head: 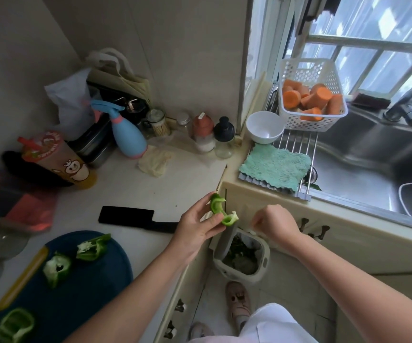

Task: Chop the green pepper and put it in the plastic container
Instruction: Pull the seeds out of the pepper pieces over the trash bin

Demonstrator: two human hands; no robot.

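**Q:** Which step is being shown here?

**A:** Cleaning rather than chopping, by the look of it. The left hand [196, 225] is holding a curled strip of green pepper [218, 210] just past the edge of the counter [150, 184], its fingers clamped on the strip. The right hand [275, 222] is hovering over an open scrap bin [265, 254] on the floor at 5 o'clock. Its fingers are bunched together, and whether they are pinching a scrap of pith cannot be told.

**Q:** How is the pepper looking?

**A:** It is glossy and bright green, with pale pith showing at the strip's lower end. Three more pieces [56, 268] are lying on the dark blue cutting board [96, 288] at 7 o'clock, large and not yet chopped.

**Q:** What is the next move calling for?

**A:** Probably bringing the strip back to the board and taking up the black cleaver [128, 216], which is lying on the counter beside the left hand. The white perforated plastic basket [306, 70] at 2 o'clock, holding carrot chunks [316, 97], may be the container meant.
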